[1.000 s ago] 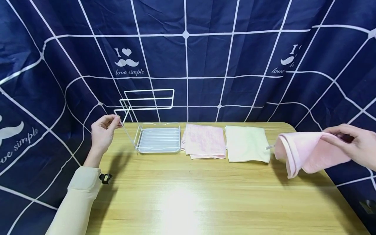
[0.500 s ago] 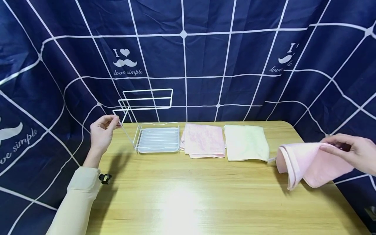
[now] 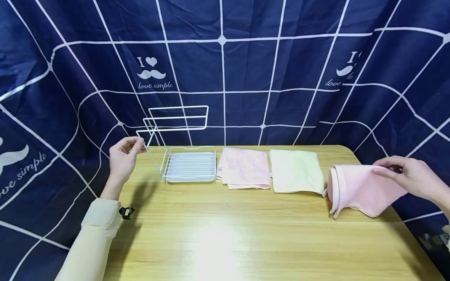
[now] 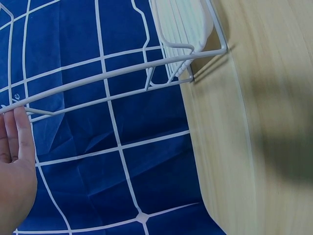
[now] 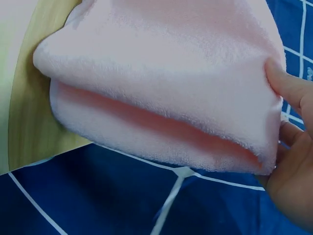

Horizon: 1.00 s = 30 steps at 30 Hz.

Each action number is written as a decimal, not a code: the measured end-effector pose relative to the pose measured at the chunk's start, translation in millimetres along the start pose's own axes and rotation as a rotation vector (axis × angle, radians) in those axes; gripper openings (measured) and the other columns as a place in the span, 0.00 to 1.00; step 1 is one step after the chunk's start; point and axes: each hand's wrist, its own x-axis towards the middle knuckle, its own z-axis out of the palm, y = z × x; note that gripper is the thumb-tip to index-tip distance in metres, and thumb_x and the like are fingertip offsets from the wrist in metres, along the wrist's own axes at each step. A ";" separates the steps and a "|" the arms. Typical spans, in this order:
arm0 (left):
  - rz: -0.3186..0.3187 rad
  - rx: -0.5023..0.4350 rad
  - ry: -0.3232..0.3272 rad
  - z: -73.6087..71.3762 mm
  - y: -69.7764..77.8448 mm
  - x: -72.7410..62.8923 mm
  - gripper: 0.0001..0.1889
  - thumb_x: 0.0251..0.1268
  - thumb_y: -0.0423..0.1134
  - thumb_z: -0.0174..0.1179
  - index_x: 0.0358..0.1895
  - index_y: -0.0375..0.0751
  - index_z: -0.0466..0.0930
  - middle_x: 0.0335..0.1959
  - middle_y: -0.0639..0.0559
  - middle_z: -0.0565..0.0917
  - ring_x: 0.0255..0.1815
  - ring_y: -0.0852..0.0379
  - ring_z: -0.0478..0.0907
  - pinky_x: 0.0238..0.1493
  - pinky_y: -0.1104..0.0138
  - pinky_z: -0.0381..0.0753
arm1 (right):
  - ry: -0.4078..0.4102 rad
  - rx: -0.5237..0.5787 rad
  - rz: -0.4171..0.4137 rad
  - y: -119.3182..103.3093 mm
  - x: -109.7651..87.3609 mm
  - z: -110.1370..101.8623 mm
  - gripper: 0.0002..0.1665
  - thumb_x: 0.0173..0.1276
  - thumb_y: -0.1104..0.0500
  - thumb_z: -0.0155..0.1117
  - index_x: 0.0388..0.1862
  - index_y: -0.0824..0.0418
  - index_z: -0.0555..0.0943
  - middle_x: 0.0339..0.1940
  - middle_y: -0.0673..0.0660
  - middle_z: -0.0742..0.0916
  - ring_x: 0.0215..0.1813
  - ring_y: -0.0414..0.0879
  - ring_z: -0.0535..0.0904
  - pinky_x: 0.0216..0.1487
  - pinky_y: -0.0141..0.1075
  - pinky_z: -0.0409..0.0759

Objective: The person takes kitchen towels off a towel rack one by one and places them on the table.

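At the left, my left hand (image 3: 122,158) pinches the upright of a white wire rack (image 4: 104,77) between thumb and fingers. The rack stands at the table's back left, with a pale plastic tray (image 3: 191,168) in its base. On the right, my right hand (image 3: 415,177) grips a folded pink towel (image 3: 363,185) by its right end. That towel hangs bent over the table's right edge, its layers gaping in the right wrist view, thumb on top and fingers beneath. A folded pink mottled towel (image 3: 245,168) and a folded pale yellow-green towel (image 3: 297,171) lie side by side between rack and right hand.
The wooden table (image 3: 168,234) has a bright glare spot near its front. A navy curtain (image 3: 246,66) with white grid lines surrounds the back and sides. The table's right edge slants beneath the held towel.
My right hand first lowered the pink towel a little, then brought it left and slightly up, nearer the yellow-green towel. My left hand and the rack have stayed in place.
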 end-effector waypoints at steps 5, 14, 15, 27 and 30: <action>0.016 -0.007 -0.010 -0.3 0.1 0.3 0.05 0.71 0.22 0.63 0.37 0.32 0.86 0.26 0.57 0.89 0.27 0.67 0.86 0.36 0.76 0.92 | 0.021 -0.008 0.002 12.1 12.0 9.6 0.08 0.65 0.57 0.79 0.37 0.59 0.89 0.26 0.24 0.81 0.30 0.19 0.69 0.27 0.18 0.66; 0.021 0.013 -0.013 -0.4 0.1 0.7 0.04 0.71 0.23 0.64 0.37 0.32 0.86 0.25 0.59 0.89 0.26 0.68 0.86 0.36 0.77 0.92 | -0.029 -0.080 0.071 28.8 34.5 26.1 0.10 0.68 0.53 0.77 0.40 0.58 0.90 0.27 0.39 0.86 0.29 0.21 0.67 0.26 0.23 0.64; 0.020 0.015 -0.013 -0.1 0.1 0.8 0.05 0.71 0.23 0.63 0.36 0.33 0.86 0.25 0.59 0.89 0.26 0.68 0.85 0.36 0.77 0.92 | -0.037 -0.088 0.071 31.0 36.9 28.3 0.10 0.69 0.52 0.77 0.40 0.57 0.90 0.28 0.43 0.87 0.30 0.20 0.67 0.26 0.24 0.64; 0.014 0.023 -0.011 0.7 -0.1 1.3 0.04 0.71 0.22 0.62 0.38 0.28 0.85 0.25 0.59 0.89 0.26 0.68 0.85 0.36 0.77 0.92 | -0.169 -0.141 0.051 53.7 62.1 52.1 0.07 0.73 0.53 0.72 0.43 0.55 0.91 0.43 0.65 0.92 0.42 0.56 0.86 0.31 0.49 0.80; 0.012 0.020 -0.008 0.8 0.1 1.1 0.05 0.71 0.22 0.62 0.37 0.31 0.86 0.25 0.59 0.89 0.26 0.68 0.85 0.36 0.77 0.92 | -0.210 -0.141 0.061 57.8 68.1 58.3 0.08 0.74 0.53 0.70 0.44 0.55 0.90 0.46 0.67 0.92 0.48 0.66 0.85 0.32 0.49 0.81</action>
